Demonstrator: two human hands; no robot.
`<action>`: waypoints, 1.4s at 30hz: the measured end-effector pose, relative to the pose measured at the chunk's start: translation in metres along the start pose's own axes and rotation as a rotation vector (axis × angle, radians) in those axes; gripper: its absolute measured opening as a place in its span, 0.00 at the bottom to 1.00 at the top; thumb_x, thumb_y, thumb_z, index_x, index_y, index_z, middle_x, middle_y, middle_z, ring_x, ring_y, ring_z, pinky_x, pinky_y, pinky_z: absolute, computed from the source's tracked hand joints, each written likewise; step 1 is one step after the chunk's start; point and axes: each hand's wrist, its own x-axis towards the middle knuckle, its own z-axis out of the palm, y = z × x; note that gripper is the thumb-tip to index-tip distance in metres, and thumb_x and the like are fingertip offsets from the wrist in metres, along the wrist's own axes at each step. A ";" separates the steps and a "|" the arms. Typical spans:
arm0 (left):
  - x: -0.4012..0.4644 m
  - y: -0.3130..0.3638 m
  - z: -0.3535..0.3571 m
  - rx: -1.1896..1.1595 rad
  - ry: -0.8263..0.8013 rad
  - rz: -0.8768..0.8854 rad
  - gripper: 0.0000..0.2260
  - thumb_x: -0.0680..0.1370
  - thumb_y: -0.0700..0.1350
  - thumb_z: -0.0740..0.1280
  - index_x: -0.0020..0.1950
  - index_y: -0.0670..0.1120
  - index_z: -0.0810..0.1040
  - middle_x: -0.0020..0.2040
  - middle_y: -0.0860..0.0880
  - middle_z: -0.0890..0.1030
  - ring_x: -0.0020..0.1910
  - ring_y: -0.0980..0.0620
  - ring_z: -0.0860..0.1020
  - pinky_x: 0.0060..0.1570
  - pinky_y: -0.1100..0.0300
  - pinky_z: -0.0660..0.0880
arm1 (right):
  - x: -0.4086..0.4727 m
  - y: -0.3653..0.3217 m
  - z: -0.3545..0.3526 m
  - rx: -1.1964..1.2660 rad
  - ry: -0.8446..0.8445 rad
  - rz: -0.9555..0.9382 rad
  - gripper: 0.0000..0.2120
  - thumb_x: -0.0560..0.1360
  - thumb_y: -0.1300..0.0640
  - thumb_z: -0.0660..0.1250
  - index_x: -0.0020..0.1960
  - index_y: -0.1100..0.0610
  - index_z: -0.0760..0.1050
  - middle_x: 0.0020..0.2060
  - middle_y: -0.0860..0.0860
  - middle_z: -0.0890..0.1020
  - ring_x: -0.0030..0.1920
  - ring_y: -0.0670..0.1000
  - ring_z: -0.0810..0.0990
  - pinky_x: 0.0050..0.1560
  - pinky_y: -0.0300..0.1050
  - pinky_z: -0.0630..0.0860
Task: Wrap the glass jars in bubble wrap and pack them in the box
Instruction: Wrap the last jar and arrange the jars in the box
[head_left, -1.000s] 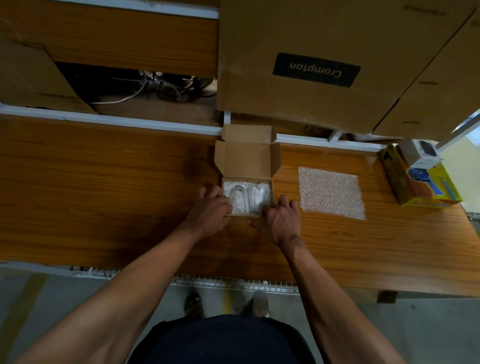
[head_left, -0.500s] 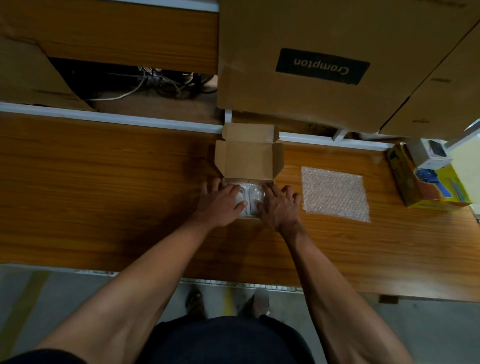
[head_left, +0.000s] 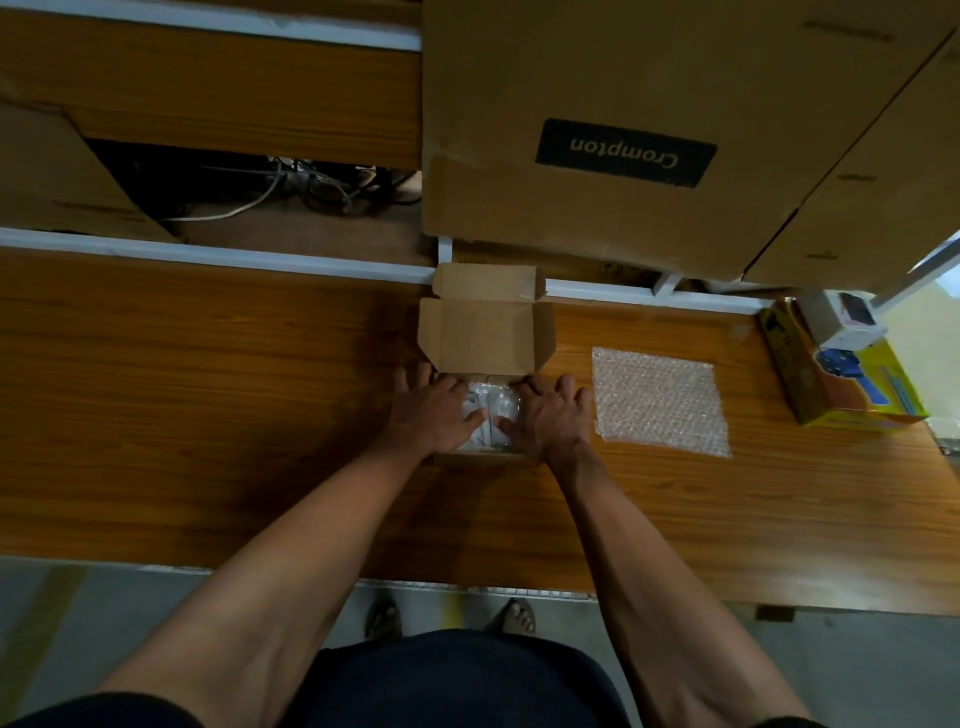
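Wooden table (head_left: 208, 415) carries a small cardboard box (head_left: 485, 338) (lid flap standing open), where the left hand (head_left: 434, 413) and right hand (head_left: 550, 418) press flat, fingers spread, on the bubble-wrapped jars (head_left: 491, 408) inside, beside a spare bubble wrap sheet (head_left: 660, 400).

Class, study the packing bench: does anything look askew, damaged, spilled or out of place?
Nothing stands out. The box sits square with its lid open, the wrapped jars lie inside under the left hand and right hand, and a spare bubble wrap sheet lies flat to the right.
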 end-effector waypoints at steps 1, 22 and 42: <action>-0.001 0.001 -0.001 0.004 0.001 0.003 0.35 0.81 0.73 0.46 0.80 0.54 0.66 0.79 0.51 0.67 0.76 0.39 0.58 0.71 0.34 0.56 | 0.001 -0.001 0.000 -0.009 -0.006 0.000 0.33 0.78 0.28 0.56 0.77 0.45 0.66 0.74 0.47 0.69 0.71 0.62 0.64 0.67 0.64 0.64; -0.039 0.020 0.025 -0.029 0.041 -0.074 0.41 0.82 0.70 0.39 0.85 0.43 0.52 0.84 0.43 0.60 0.84 0.39 0.44 0.76 0.30 0.33 | -0.035 -0.017 0.023 0.142 -0.058 0.014 0.38 0.87 0.41 0.49 0.84 0.65 0.39 0.82 0.63 0.59 0.83 0.65 0.41 0.80 0.68 0.42; -0.033 0.038 0.015 0.008 0.178 0.149 0.28 0.85 0.64 0.47 0.71 0.51 0.77 0.73 0.56 0.76 0.82 0.42 0.56 0.73 0.32 0.46 | -0.034 -0.015 0.029 0.050 -0.012 -0.015 0.35 0.87 0.42 0.48 0.84 0.64 0.44 0.81 0.61 0.64 0.84 0.61 0.45 0.81 0.68 0.42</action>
